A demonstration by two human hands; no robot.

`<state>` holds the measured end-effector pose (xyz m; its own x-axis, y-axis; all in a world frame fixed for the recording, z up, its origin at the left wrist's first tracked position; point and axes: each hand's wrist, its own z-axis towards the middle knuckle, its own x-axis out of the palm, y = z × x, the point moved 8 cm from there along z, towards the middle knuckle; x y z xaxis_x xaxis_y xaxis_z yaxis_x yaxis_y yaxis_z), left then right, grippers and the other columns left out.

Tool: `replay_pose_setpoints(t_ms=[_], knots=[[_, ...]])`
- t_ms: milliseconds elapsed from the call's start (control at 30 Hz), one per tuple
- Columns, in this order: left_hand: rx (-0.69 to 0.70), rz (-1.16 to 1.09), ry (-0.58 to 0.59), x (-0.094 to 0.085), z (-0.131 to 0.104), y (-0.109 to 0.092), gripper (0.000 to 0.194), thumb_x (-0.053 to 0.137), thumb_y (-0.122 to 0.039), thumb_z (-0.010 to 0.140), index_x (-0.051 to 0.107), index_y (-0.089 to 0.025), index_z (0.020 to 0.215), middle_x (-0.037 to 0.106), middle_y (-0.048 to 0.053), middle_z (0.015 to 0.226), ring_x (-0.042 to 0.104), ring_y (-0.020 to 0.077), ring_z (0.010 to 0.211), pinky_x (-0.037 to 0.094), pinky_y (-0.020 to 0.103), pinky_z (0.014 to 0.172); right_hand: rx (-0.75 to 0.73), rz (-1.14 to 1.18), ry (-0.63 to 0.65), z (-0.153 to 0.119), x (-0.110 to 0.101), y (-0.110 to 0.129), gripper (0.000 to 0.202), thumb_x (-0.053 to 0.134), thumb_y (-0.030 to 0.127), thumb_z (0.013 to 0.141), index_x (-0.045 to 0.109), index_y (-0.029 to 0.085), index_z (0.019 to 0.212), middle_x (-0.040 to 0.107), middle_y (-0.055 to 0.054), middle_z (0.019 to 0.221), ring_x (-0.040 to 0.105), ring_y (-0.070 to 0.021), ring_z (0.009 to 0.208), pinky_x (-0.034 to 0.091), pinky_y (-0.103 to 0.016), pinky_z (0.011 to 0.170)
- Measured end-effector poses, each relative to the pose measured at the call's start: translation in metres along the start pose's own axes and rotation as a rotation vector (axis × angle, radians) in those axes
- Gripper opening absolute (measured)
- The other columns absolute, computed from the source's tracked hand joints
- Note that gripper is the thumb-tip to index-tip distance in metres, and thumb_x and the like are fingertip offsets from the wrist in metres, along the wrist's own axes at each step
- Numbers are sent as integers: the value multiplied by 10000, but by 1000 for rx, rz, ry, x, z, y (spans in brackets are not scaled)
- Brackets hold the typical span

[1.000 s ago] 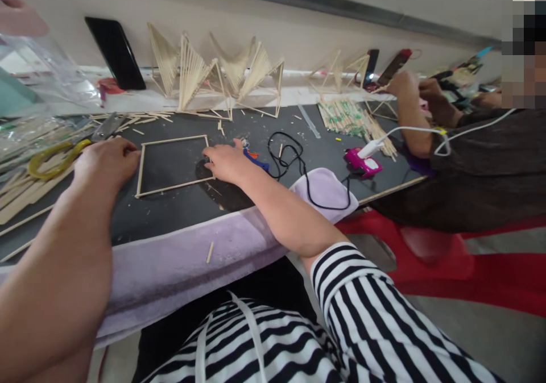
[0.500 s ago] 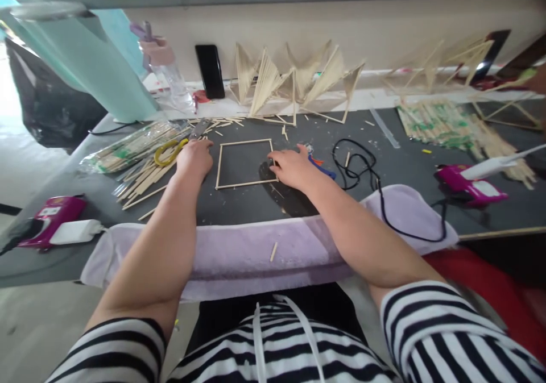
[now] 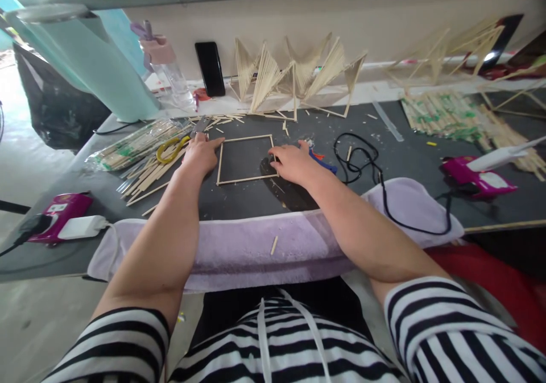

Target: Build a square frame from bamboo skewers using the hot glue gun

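Note:
A square frame of thin wooden sticks (image 3: 245, 179) lies flat on the dark grey table. My left hand (image 3: 199, 154) rests palm down at its left, the forefinger stretched to the far left corner. At the opposite side, my right hand (image 3: 292, 163) has its fingers spread over the right stick, fingertips touching it. Neither hand lifts anything. Close to my left hand are a yellow-handled cutting tool (image 3: 170, 149) and a pile of loose sticks (image 3: 147, 181). A blue-handled tool (image 3: 325, 166) shows partly behind my right hand.
Stick sculptures (image 3: 294, 79) stand along the wall beside a phone (image 3: 210, 69) and a water bottle (image 3: 168, 76). Bundled sticks (image 3: 443, 116) lie at right. A black cord (image 3: 358, 158) loops near my right arm. Magenta power blocks (image 3: 63, 215) flank a lilac cloth (image 3: 256, 246).
My left forefinger has reached out to the right, to the frame's far left corner. My right hand stays at the right stick. The camera view has shifted slightly.

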<state>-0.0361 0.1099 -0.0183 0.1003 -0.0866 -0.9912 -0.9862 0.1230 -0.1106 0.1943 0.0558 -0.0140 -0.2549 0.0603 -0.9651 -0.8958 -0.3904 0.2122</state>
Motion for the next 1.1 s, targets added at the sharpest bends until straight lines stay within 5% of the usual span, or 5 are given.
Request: replay_pose_setpoints(t_ms=[333, 567, 733, 900, 1100], knots=[[-128, -55, -156, -32, -17, 25, 712, 498, -161, 793, 454, -266, 1497, 568, 119, 1368, 558, 264, 1206, 444, 326, 995, 53, 54, 0, 0, -8, -4, 336, 530, 236, 931, 642, 213, 1247, 699, -112, 1229, 610, -304, 1175, 204, -596, 1114], [-307, -8, 322, -37, -60, 68, 286, 656, -399, 681, 719, -211, 887, 732, 60, 912, 656, 232, 853, 458, 265, 659, 401, -24, -223, -13, -69, -71, 293, 488, 248, 915, 712, 213, 1100, 740, -129, 1064, 662, -311, 1039, 445, -466, 907], [-156, 29, 441, -22, -57, 47, 220, 668, -409, 604, 696, -231, 730, 715, 12, 804, 644, 207, 816, 442, 250, 667, 510, -113, 64, -17, -64, -114, 254, 587, 384, 871, 757, 195, 861, 738, -175, 965, 680, -322, 917, 474, -404, 744], [-165, 92, 487, -14, -56, 39, 126, 636, -273, 604, 669, -211, 709, 676, 12, 745, 626, 174, 727, 409, 232, 604, 408, -108, 332, -19, -43, -112, 265, 666, 468, 814, 718, 228, 715, 723, -84, 741, 665, -244, 713, 453, -337, 626], [-63, 63, 388, -23, -55, 25, 35, 613, -203, 638, 646, -191, 632, 659, 15, 676, 588, 159, 640, 382, 249, 568, 325, -64, 414, -26, -35, -106, 328, 736, 453, 751, 725, 212, 972, 752, -74, 977, 687, -232, 827, 461, -295, 622]])
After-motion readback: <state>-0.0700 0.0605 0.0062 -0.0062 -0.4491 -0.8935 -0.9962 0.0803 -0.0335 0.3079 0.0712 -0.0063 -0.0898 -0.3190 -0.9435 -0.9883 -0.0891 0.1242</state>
